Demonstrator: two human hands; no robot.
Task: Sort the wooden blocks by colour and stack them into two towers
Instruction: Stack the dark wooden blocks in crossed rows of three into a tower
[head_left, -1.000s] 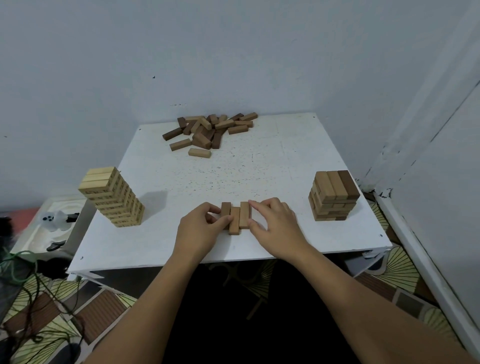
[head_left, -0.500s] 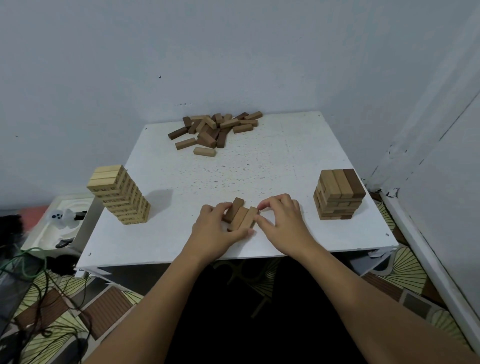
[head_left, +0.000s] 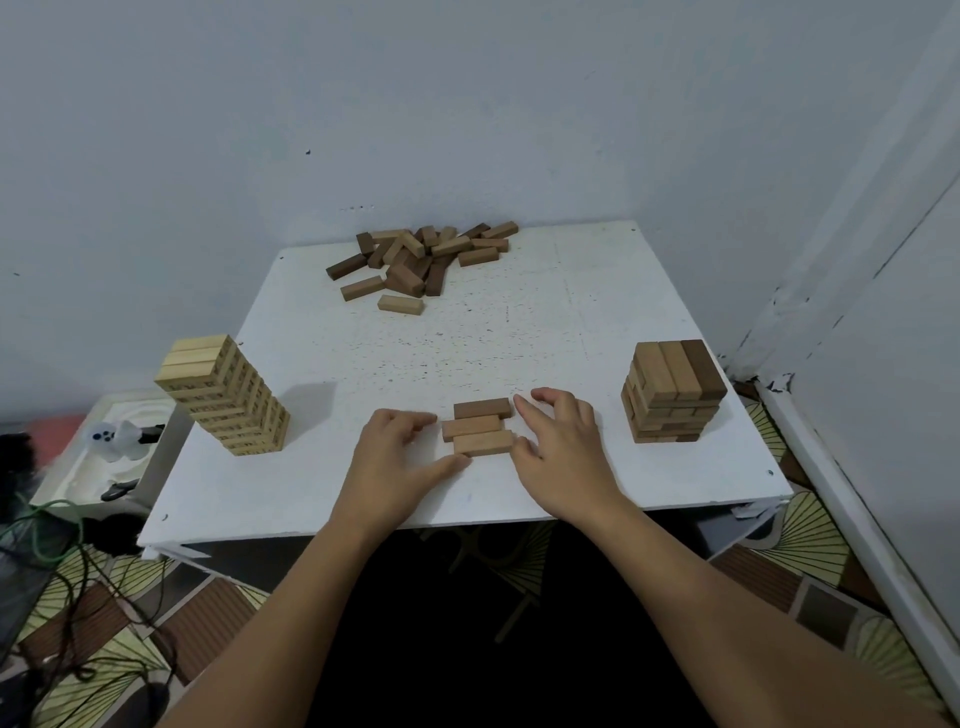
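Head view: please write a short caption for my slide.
Both hands square three brown blocks on the white table, between a pale tower and a brown tower.

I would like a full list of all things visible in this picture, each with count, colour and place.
table: one, white, in the room corner.
light tower: one, pale wood, left side of the table.
brown tower: one, mid brown with a darker block on top, right side of the table.
three blocks: three, brown, lying side by side near the front edge, between the hands.
loose pile: many blocks, mixed brown shades, far side of the table.
white tray: one, left of the table, lower down.
cables: several, green and dark, on the floor at left.
patterned floor: brown and yellowish.
left hand: touches the blocks' left ends.
right hand: at their right ends.
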